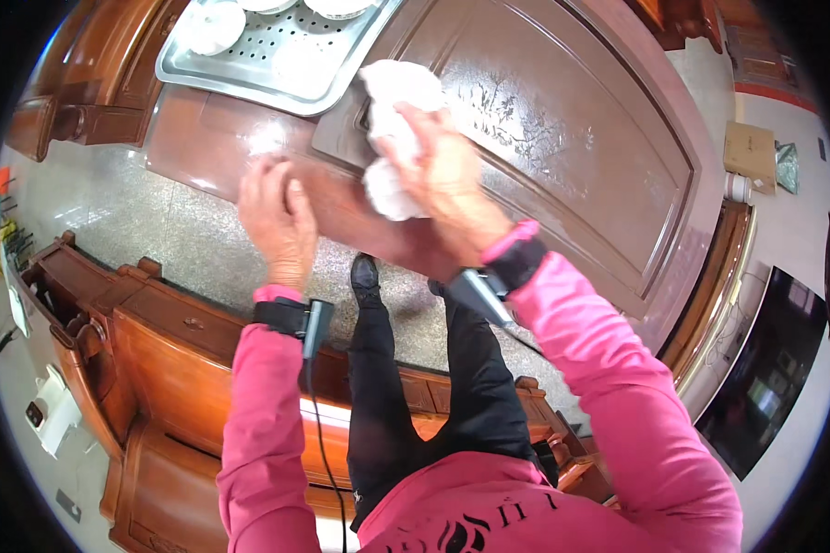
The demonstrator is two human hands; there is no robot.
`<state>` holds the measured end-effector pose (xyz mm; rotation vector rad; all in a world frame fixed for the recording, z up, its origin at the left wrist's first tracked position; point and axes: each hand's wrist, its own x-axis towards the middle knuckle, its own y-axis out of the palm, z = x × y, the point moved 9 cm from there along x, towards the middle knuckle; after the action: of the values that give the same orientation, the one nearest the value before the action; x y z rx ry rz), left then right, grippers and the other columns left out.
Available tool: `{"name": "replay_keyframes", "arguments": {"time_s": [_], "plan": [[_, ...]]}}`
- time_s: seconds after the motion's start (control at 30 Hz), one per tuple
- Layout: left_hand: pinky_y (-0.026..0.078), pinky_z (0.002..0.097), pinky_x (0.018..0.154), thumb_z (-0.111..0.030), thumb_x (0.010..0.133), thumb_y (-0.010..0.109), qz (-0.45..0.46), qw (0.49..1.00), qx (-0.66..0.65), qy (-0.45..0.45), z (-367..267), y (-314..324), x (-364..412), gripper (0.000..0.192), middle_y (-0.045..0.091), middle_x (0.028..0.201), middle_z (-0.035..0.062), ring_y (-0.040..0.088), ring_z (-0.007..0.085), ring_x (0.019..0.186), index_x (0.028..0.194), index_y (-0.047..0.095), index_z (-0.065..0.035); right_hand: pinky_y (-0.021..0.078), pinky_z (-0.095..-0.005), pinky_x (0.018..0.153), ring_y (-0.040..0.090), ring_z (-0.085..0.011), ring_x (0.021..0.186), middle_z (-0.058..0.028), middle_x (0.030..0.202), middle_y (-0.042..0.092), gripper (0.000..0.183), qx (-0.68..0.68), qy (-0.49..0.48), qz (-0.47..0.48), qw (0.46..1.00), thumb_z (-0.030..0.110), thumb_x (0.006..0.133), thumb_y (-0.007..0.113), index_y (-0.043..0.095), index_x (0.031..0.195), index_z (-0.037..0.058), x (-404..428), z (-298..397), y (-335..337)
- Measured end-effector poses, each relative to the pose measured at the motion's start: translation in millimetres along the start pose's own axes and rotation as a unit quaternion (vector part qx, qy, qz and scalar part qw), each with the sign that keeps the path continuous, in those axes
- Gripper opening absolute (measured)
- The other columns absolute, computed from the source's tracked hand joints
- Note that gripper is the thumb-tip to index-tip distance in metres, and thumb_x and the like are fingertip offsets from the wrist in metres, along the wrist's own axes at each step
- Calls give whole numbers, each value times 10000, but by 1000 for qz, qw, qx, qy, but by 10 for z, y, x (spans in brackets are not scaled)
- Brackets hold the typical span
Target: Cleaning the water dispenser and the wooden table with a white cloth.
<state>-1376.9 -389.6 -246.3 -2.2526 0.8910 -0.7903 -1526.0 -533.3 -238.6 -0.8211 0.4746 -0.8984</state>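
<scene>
My right hand (449, 166) grips a crumpled white cloth (402, 83) and presses it on the brown wooden table (595, 180) with carved panel lines. The cloth bunches out on both sides of the fingers. My left hand (277, 214) holds nothing; its fingertips reach the table's near edge, with the thumb a little apart. Whether they rest on the edge or hover just over it is hard to tell. Beyond my left hand, a perforated metal tray (242, 93) on the tabletop carries several white dishes (214, 29).
A carved wooden bench (180, 352) stands close behind my legs. More wooden furniture (117, 55) is at the upper left. To the right are a low wooden cabinet (702, 276), a flat television (768, 373) and a cardboard box (750, 153). Cables hang from both wrist devices.
</scene>
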Motion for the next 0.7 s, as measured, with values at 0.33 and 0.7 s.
{"name": "replay_keyframes", "arguments": {"time_s": [0.33,0.7], "plan": [[295,449,943,-211,831,527,-3,987,163,-9,437,99,229,280,466,1211,129,426,291,1139,1080,534,-84,498,-396,629,591,-313,789,-138,973,526,426,-157,10,11,988,261,762,654,535,1159,160,-677,-384,-239],[193,528,1002,-304,868,479,-32,979,194,-61,475,243,123,293,417,1283,84,347,249,1233,1100,533,-132,484,-415,656,581,-354,768,-184,934,529,522,-99,-75,30,992,249,761,645,464,1239,144,-29,273,-189]]}}
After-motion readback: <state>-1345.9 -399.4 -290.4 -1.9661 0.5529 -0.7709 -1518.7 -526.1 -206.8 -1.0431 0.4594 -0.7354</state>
